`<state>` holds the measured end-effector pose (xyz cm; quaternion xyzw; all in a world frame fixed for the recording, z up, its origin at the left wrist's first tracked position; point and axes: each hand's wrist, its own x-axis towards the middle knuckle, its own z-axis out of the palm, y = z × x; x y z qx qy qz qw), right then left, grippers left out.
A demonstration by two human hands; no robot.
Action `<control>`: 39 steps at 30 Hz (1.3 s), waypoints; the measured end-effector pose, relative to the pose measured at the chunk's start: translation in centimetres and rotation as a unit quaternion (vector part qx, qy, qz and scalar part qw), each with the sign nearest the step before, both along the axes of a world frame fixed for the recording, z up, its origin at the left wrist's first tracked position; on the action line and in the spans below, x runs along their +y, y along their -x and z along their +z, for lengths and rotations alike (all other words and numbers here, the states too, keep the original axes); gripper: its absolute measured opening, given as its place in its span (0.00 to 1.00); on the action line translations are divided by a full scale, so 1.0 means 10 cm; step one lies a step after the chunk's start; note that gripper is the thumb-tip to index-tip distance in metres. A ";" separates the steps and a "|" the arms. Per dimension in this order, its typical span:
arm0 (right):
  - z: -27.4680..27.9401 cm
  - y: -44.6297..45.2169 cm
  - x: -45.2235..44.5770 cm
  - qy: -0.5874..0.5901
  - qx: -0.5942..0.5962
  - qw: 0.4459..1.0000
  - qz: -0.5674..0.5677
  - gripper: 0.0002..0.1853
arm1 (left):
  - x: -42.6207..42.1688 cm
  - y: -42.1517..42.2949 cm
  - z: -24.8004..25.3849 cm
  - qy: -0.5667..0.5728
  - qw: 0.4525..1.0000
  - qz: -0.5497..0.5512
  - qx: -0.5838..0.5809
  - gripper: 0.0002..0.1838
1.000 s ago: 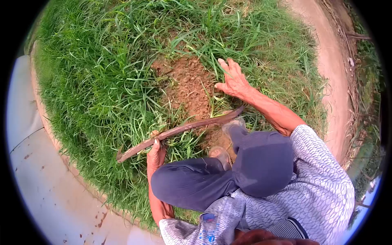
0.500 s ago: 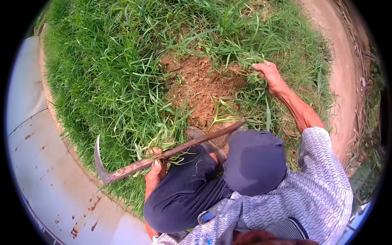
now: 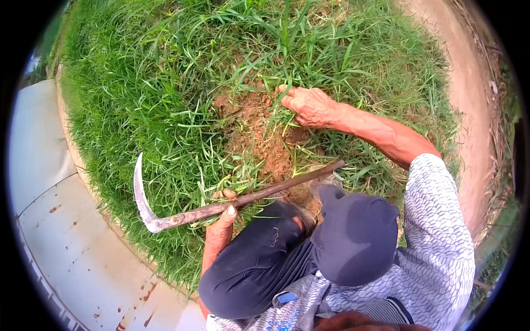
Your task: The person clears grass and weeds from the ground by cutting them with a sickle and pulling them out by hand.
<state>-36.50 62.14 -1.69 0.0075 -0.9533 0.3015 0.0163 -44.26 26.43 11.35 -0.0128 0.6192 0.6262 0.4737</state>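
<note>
A sickle (image 3: 259,193) with a curved metal blade and a long wooden handle lies across the front of my knees, its blade at the left over the grass. My left hand (image 3: 222,220) is wrapped round the handle, with some green blades of grass at the fingers. My right hand (image 3: 309,106) is closed on grass (image 3: 284,118) at the upper right edge of a bare soil patch (image 3: 256,135). The fingertips of my right hand are partly hidden by the blades.
My bent knees (image 3: 356,237) and feet are just below the soil patch. Tall grass (image 3: 149,105) surrounds it. A pale, stained surface (image 3: 66,237) curves along the left, and a dirt path (image 3: 469,110) runs along the right.
My right hand has moved left from the right side of the soil patch to its upper edge. The sickle has tilted slightly in my left hand, its blade now higher in view.
</note>
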 end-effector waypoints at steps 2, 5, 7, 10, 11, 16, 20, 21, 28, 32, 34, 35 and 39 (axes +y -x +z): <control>-0.23 0.29 0.18 -0.078 -0.040 0.993 -0.076 0.20 | 0.04 -0.06 0.13 0.056 0.998 0.022 -0.029 0.30; -0.57 0.35 0.67 -0.166 -0.075 0.974 -0.137 0.17 | -0.03 -0.11 0.22 0.104 0.993 0.035 -0.052 0.33; -0.51 0.36 0.73 -0.167 -0.095 0.971 -0.141 0.14 | -0.04 -0.12 0.20 0.131 0.987 0.068 -0.067 0.36; -0.38 0.34 0.51 -0.107 -0.022 0.990 -0.093 0.14 | -0.02 -0.11 0.20 0.142 0.985 0.077 -0.067 0.38; -0.32 0.29 0.38 -0.128 0.019 0.988 -0.080 0.17 | -0.12 -0.06 0.07 0.124 0.990 0.052 -0.051 0.39; -0.64 -0.04 -0.03 -0.069 -0.145 0.972 -0.171 0.35 | -0.08 0.13 0.07 0.173 0.984 -0.006 -0.050 0.45; -0.90 -0.24 -0.04 0.013 -0.273 0.961 -0.054 0.21 | -0.01 0.30 0.18 0.239 0.969 -0.059 -0.026 0.42; -0.66 -0.33 -0.05 0.254 -0.268 0.900 -0.231 0.19 | 0.00 0.38 0.14 0.225 0.972 -0.068 -0.020 0.41; 0.00 -1.38 0.23 0.167 -0.294 0.906 -0.254 0.20 | -0.02 0.91 0.29 0.129 0.984 -0.120 0.010 0.28; -0.63 -1.68 -0.57 0.015 -0.113 0.932 -0.344 0.16 | 0.40 1.07 0.26 0.259 0.937 -0.168 0.164 0.31; -0.44 -1.74 -0.62 0.143 -0.286 0.905 -0.279 0.16 | 0.77 1.01 0.33 0.207 0.943 -0.217 0.146 0.35; -0.50 -1.91 -0.67 0.155 -0.262 0.903 -0.303 0.15 | 0.85 1.04 0.32 0.233 0.923 -0.259 0.164 0.36; -0.47 -2.51 -0.94 0.154 -0.166 0.901 -0.370 0.12 | 1.21 1.04 0.28 0.216 0.902 -0.327 0.181 0.34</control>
